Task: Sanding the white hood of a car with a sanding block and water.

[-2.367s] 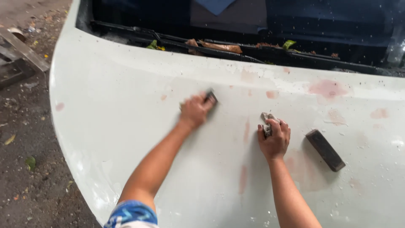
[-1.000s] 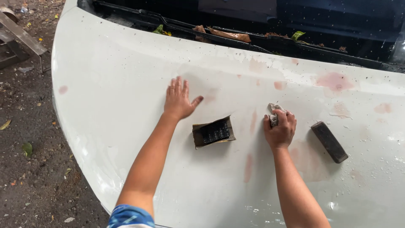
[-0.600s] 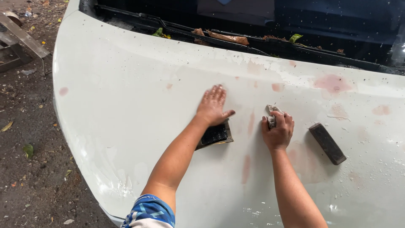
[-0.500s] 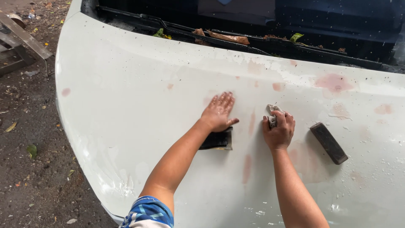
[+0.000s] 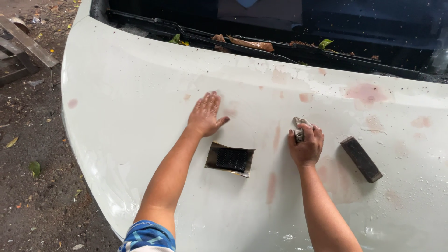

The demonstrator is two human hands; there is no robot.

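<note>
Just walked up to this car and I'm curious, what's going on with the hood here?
A person leans over a white car hood that is wet and blotched with pinkish filler patches. The left hand lies flat and open on the panel, just above a dark sheet of sandpaper lying loose. The right hand is closed around a small folded grey pad, pressed to the hood. A dark sanding block lies untouched to its right.

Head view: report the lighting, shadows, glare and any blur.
Head view: soft, even daylight; only faint shadows beside the left hand, the right hand, the dark sanding pad and the dark block. Mild sheen on the wet white hood near the bottom edge, no harsh glare. The windscreen is dark. Focus is sharp throughout; no evident motion blur.
</note>
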